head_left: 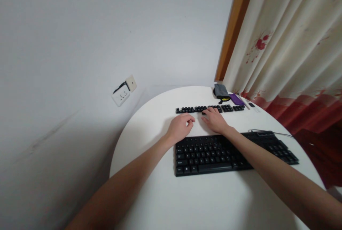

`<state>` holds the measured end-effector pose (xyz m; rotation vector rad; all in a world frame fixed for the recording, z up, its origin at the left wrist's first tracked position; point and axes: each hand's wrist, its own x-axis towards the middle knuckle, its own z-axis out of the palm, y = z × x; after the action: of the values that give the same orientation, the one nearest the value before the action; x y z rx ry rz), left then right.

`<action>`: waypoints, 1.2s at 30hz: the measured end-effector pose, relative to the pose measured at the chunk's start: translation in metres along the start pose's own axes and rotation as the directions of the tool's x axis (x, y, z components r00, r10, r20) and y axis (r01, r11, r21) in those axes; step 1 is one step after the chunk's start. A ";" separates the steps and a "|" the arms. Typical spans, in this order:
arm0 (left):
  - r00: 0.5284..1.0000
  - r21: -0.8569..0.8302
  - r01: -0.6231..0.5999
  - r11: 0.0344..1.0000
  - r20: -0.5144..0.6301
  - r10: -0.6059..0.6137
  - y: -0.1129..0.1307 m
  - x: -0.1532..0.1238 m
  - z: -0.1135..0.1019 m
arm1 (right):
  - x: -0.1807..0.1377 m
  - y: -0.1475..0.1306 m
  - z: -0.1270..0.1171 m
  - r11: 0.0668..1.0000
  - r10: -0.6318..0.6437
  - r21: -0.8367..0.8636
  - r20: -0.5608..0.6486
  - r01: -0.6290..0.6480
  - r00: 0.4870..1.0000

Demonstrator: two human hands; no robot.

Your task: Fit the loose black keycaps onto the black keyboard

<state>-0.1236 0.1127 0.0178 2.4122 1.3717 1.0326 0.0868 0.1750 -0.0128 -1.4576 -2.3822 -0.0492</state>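
One row of keys lies behind the keyboard on the table. My right grip touches it, pinch unclear; my left grip curls nearby, any hold hidden. Light pressure should keep keys aligned.

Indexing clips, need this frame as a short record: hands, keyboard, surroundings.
left hand: fingers curled, any contents hidden
right hand: at the black keycaps row
keyboard: on the white table, nearer than the keycaps, partly hidden by right forearm
far edge: grey pouch, purple item
wall: socket
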 end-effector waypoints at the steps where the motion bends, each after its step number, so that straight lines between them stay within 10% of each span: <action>1: 1.000 0.002 0.003 1.000 0.001 -0.003 0.000 0.000 0.000 | 0.000 0.000 0.000 1.000 0.006 -0.007 0.006 -0.006 1.000; 36: 0.991 -0.093 0.067 0.993 0.120 -0.055 -0.029 -0.001 0.024 | -0.002 -0.017 -0.003 0.920 -0.228 0.348 0.106 0.179 0.968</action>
<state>-0.1279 0.1322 -0.0143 2.3071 1.3169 0.9055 0.0734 0.1643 -0.0085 -1.0838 -2.4946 0.4072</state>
